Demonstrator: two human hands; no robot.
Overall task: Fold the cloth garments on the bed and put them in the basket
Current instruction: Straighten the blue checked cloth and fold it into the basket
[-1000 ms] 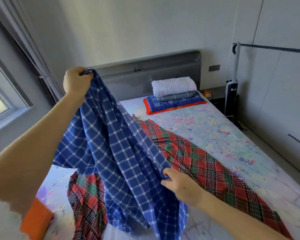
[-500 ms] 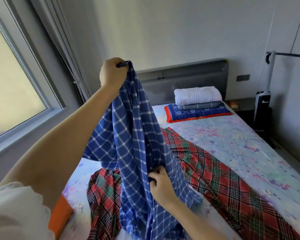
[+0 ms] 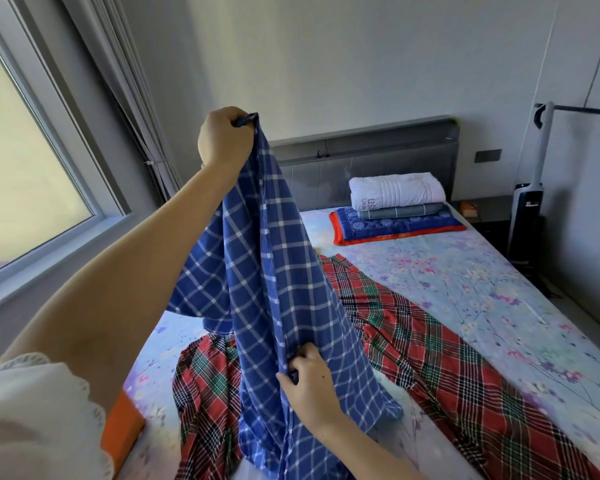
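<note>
Nearest you, at the lower left, your white lace-edged sleeve point(image 3: 32, 410) fills the corner, and an orange object point(image 3: 120, 427) sits just beside it at the edge of the bed; you cannot tell from this view what it is.

Your right hand point(image 3: 309, 382) is low in front of you, its fingers curled in and pinching a lengthwise edge of the blue checked garment point(image 3: 274, 289) partway down. The lower end of that garment trails onto the bed below your hand.

Under and behind it lies the red tartan garment point(image 3: 447, 358), spread loosely across the floral bedsheet point(image 3: 499, 289), with one part bunched to the left of the blue cloth and a longer part running off toward the lower right.

Your left arm reaches up and away from you. Your left hand point(image 3: 222, 140) is closed in a fist round the gathered top of the blue checked garment, holding it high so the cloth hangs down in folds between your two hands.

Farther off, at the head of the bed, a stack of folded linens point(image 3: 395, 209) rests on the sheet: a white one on top, a grey one under it, a blue one with a red border at the bottom. Behind it stands the grey headboard point(image 3: 361, 154). A window point(image 3: 21, 168) is on your left, and an upright white appliance point(image 3: 530, 202) stands beside the bed on the right.
</note>
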